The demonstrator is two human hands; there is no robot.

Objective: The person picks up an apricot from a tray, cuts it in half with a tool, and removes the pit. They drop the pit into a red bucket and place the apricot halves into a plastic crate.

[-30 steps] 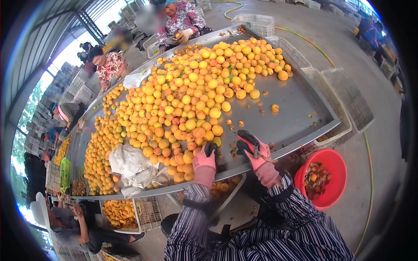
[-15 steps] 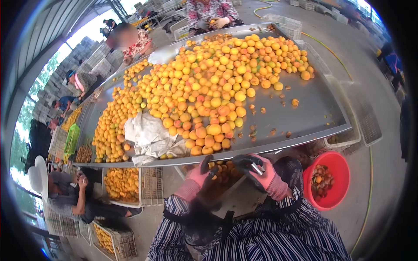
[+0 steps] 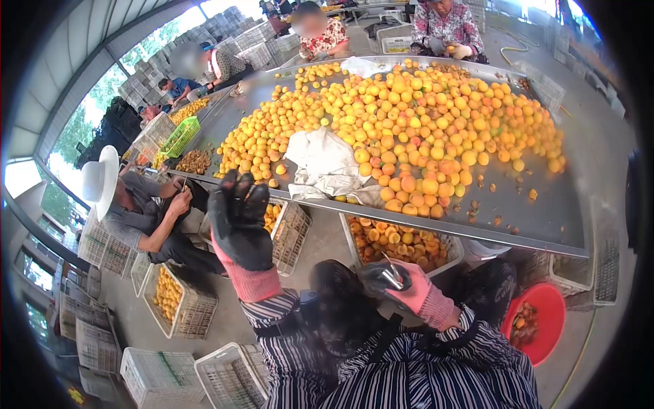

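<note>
Apricots (image 3: 430, 185) sit heaped across the middle of the metal worktop (image 3: 553, 217), reaching its near edge beside a white cloth (image 3: 320, 160), while the gloved left hand (image 3: 242, 223) is up in front of that edge, fingers loosely spread and empty, and the right hand (image 3: 414, 292) has a small metal tool (image 3: 393, 274) clutched tight.

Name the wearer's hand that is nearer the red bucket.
Right. The right hand is left of the red bucket, apart from it; the left hand is raised much farther left.

White hat (image 3: 103, 181), probably trees (image 3: 72, 139) outside.
</note>
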